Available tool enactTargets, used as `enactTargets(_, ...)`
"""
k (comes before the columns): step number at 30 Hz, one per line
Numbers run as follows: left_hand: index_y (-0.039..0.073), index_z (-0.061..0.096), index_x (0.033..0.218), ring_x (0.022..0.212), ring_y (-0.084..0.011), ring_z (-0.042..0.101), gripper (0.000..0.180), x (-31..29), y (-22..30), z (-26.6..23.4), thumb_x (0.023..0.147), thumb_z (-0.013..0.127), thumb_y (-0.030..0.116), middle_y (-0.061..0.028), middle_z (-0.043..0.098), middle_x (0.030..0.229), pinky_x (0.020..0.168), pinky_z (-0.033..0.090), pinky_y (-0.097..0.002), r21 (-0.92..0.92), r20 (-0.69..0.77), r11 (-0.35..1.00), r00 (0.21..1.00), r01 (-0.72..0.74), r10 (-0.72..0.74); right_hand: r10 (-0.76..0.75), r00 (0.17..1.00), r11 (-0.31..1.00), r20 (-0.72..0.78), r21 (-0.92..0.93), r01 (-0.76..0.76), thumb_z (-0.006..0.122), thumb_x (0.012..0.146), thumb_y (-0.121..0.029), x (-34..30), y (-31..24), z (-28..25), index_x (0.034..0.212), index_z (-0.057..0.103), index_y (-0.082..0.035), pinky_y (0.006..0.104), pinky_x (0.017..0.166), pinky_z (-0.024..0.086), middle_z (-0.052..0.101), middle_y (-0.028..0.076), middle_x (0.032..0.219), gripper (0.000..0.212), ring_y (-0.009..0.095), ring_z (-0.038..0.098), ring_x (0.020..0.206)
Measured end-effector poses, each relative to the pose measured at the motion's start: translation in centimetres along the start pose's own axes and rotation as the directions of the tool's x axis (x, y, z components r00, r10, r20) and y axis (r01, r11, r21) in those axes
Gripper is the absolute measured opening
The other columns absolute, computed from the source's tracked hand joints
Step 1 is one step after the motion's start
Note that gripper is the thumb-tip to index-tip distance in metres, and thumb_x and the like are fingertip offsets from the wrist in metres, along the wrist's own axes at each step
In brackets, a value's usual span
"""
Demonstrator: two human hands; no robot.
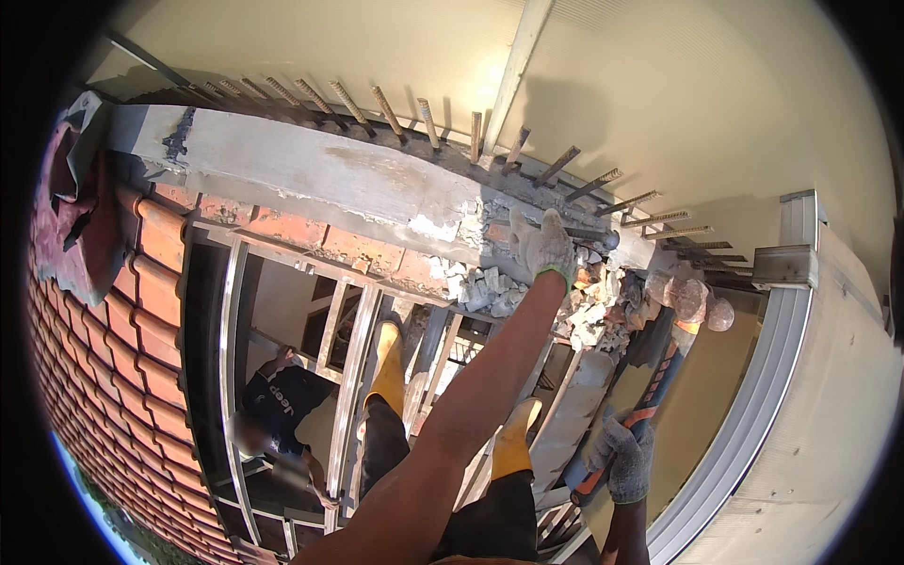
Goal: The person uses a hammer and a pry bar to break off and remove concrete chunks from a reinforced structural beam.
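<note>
Power tool (663, 379) gripped in right hand (624, 459); left hand (544, 249) at concrete beam (367, 177), grip unclear; chipping apparently underway; next needs steady aim.

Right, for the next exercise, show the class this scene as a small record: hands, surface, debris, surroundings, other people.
Left hand: gloved, at the beam's broken part; grip unclear
Right hand: gloved, closed round a blue-and-orange tool
Surface: grey concrete beam, chipped
Debris: pale rubble heaped near the left hand
Behind beam: row of steel bars sticking up
Left side: orange roof tiles
Footwear: yellow boots
Other people: one person below, dark shirt
</note>
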State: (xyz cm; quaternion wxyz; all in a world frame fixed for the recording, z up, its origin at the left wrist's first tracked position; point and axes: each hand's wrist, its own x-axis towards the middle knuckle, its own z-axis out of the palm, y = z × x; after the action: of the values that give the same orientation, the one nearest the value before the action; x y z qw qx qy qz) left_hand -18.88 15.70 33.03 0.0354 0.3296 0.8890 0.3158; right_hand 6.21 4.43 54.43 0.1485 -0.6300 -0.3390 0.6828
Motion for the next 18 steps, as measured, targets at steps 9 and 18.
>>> enactTargets(9, 0.009, 0.063, 0.080, 0.064, -0.0354, 0.064, 0.034, 2.9, -2.3, -5.9, 0.083, 0.070, 0.042, -0.0099, 0.059, 0.068, 0.059, 0.050, -0.0404, -0.840, -0.076, 0.467, 0.911, -0.277, 0.405, 0.343, 0.909, 0.931, -0.237, -0.040, -0.362, 0.068, 0.089, -0.017, 0.2, 14.8, -10.3, 0.090, 0.054, -0.009, 0.0358, 0.042, 0.043, 0.050, 0.003, 0.061, 0.016, 0.018, 0.049, 0.044)
enactTargets(18, 0.012, 0.039, 0.070, 0.048, -0.0143, 0.031, 0.043, 13.8, -27.3, -13.7, 0.106, 0.053, 0.031, 0.0006, 0.037, 0.063, 0.046, 0.029, -0.0323, -0.974, 0.062, -0.224, 0.979, 0.017, -0.196, 0.545, 0.702, 0.677, -0.458, -0.253, -0.691, 0.072, 0.085, -0.014, -3.7, 19.9, -12.5, 0.087, 0.065, -0.008, 0.0363, 0.042, 0.044, 0.051, 0.003, 0.056, 0.009, 0.018, 0.050, 0.041)
